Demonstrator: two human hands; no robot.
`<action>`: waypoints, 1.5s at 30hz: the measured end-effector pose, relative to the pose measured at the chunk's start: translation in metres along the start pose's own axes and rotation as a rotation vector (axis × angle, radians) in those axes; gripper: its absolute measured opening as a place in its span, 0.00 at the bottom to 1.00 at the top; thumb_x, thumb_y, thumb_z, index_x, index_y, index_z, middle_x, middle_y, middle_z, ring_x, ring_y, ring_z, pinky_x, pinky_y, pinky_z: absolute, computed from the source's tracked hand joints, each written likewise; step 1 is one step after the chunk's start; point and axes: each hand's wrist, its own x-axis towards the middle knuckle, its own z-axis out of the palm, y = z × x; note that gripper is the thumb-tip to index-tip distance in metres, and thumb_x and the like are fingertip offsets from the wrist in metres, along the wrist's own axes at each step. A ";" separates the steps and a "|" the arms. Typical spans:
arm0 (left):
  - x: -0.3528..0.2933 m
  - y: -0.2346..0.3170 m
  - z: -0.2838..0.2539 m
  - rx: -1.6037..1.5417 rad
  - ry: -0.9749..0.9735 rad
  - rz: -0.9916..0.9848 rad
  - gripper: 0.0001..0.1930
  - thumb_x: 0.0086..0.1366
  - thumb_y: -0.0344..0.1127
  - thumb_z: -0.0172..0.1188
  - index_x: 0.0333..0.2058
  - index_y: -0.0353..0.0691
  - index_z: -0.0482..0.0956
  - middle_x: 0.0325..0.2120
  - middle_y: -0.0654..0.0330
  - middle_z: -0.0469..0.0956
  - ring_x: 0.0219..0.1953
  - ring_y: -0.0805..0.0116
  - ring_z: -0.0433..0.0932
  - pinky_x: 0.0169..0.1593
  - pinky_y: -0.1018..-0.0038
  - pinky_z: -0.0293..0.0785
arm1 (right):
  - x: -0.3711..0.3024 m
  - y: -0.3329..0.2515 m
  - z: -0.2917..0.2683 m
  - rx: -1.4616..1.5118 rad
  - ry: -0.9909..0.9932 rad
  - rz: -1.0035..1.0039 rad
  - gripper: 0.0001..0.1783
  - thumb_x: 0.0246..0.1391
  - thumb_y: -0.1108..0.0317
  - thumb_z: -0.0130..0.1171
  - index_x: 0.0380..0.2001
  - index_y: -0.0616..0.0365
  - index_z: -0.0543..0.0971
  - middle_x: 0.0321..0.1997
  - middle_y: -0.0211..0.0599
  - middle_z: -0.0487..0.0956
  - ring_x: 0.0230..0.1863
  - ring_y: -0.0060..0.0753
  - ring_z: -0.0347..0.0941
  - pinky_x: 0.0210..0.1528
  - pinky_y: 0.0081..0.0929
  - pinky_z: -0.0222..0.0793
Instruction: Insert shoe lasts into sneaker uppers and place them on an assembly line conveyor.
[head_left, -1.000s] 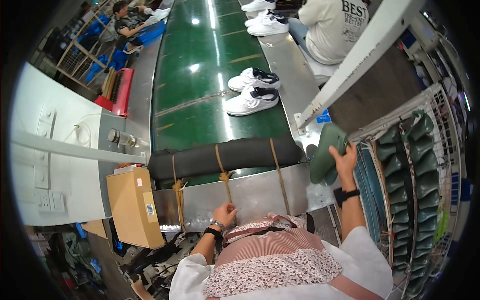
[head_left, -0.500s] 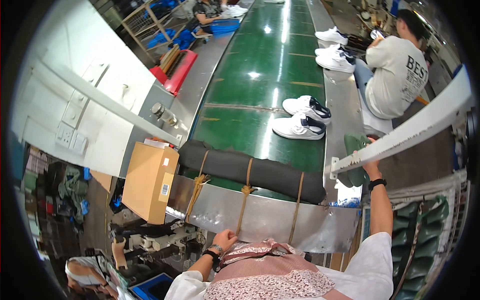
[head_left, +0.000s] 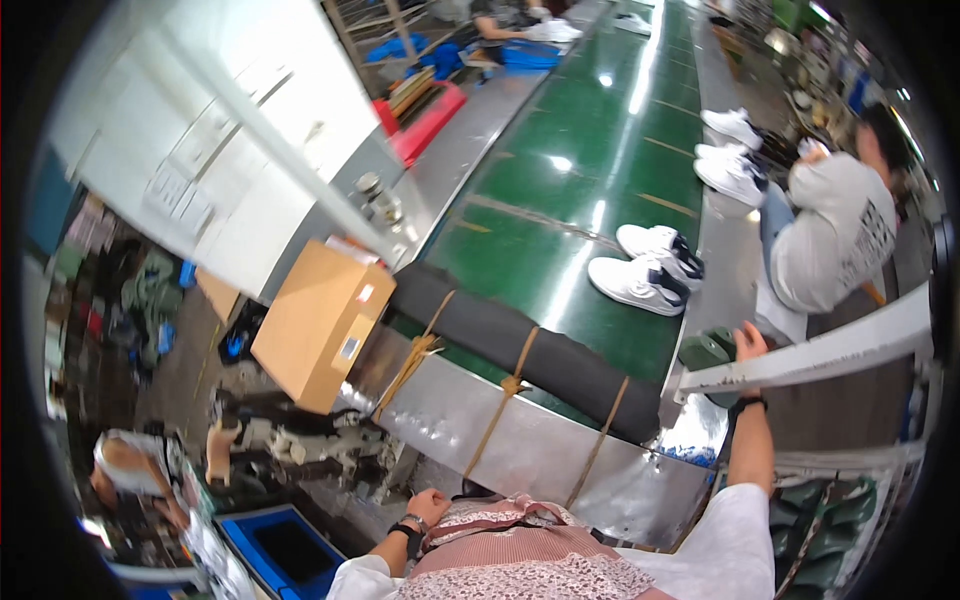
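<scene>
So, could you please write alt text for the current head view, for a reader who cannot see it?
A person's right hand holds a green shoe form, partly hidden by a white post, beside a green conveyor belt; the left hand is near the pink apron. A pair of white shoes stands on the belt, beyond a dark roll tied with cord.

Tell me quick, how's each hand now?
Left hand: open or closed, can't tell; nothing shows in it.
Right hand: closed on a green last, partly behind the white bar.
</scene>
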 end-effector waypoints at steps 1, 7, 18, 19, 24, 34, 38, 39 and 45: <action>-0.004 -0.002 0.004 0.011 0.036 0.035 0.24 0.58 0.55 0.66 0.44 0.42 0.84 0.41 0.54 0.86 0.46 0.55 0.84 0.51 0.62 0.78 | -0.020 0.029 0.007 0.143 0.122 0.020 0.27 0.59 0.60 0.65 0.58 0.65 0.77 0.60 0.50 0.79 0.60 0.43 0.75 0.62 0.35 0.70; -0.017 -0.034 0.013 -0.194 0.193 0.029 0.20 0.61 0.51 0.64 0.41 0.40 0.82 0.38 0.49 0.84 0.44 0.49 0.83 0.47 0.56 0.78 | -0.177 0.177 -0.011 -0.381 0.406 -0.290 0.16 0.67 0.64 0.52 0.41 0.69 0.82 0.39 0.50 0.84 0.41 0.39 0.79 0.47 0.35 0.75; -0.187 -0.366 -0.026 -0.510 0.780 -0.682 0.20 0.56 0.50 0.69 0.39 0.41 0.85 0.35 0.50 0.85 0.41 0.51 0.85 0.46 0.60 0.80 | -0.511 -0.256 0.262 0.070 -1.317 -0.327 0.06 0.63 0.74 0.59 0.38 0.66 0.80 0.28 0.25 0.74 0.27 0.16 0.64 0.29 0.20 0.62; -0.202 -0.419 -0.040 -0.498 0.940 -0.682 0.18 0.55 0.47 0.70 0.38 0.40 0.84 0.35 0.49 0.85 0.41 0.51 0.84 0.46 0.59 0.80 | -0.535 -0.272 0.276 0.061 -1.318 -0.353 0.06 0.63 0.74 0.59 0.38 0.66 0.80 0.28 0.25 0.74 0.27 0.16 0.64 0.29 0.20 0.62; -0.288 -0.655 -0.145 -0.506 1.308 -0.975 0.23 0.57 0.49 0.69 0.44 0.38 0.78 0.40 0.46 0.83 0.44 0.45 0.81 0.49 0.55 0.76 | -0.702 -0.340 0.352 -0.026 -1.443 -0.561 0.06 0.61 0.74 0.60 0.40 0.64 0.82 0.30 0.26 0.78 0.30 0.16 0.70 0.34 0.19 0.67; -0.352 -0.819 -0.236 -0.322 1.180 -1.235 0.33 0.54 0.65 0.68 0.41 0.38 0.77 0.37 0.47 0.84 0.38 0.42 0.83 0.42 0.52 0.78 | -1.100 -0.569 0.526 0.165 -1.902 -1.470 0.16 0.51 0.71 0.64 0.45 0.60 0.79 0.34 0.45 0.79 0.36 0.48 0.79 0.40 0.39 0.74; -0.360 -0.829 -0.224 -0.398 1.303 -1.030 0.25 0.57 0.57 0.68 0.30 0.36 0.77 0.31 0.43 0.82 0.36 0.40 0.81 0.39 0.51 0.75 | -1.248 -0.619 0.601 0.298 -1.753 -1.808 0.24 0.50 0.67 0.64 0.53 0.54 0.76 0.39 0.42 0.81 0.44 0.50 0.79 0.46 0.43 0.74; -0.365 -0.826 -0.221 -0.426 1.302 -0.966 0.24 0.58 0.54 0.68 0.29 0.36 0.76 0.29 0.44 0.81 0.34 0.40 0.80 0.38 0.50 0.74 | -1.279 -0.628 0.607 0.133 -1.801 -1.771 0.28 0.49 0.67 0.65 0.56 0.54 0.74 0.44 0.42 0.80 0.48 0.50 0.78 0.50 0.44 0.74; -0.441 -0.784 -0.171 -0.345 1.467 -0.723 0.18 0.60 0.43 0.67 0.28 0.36 0.70 0.23 0.46 0.72 0.28 0.41 0.73 0.31 0.54 0.68 | -1.391 -0.650 0.598 0.121 -1.704 -1.846 0.41 0.43 0.66 0.70 0.63 0.56 0.68 0.56 0.49 0.76 0.58 0.55 0.72 0.62 0.44 0.69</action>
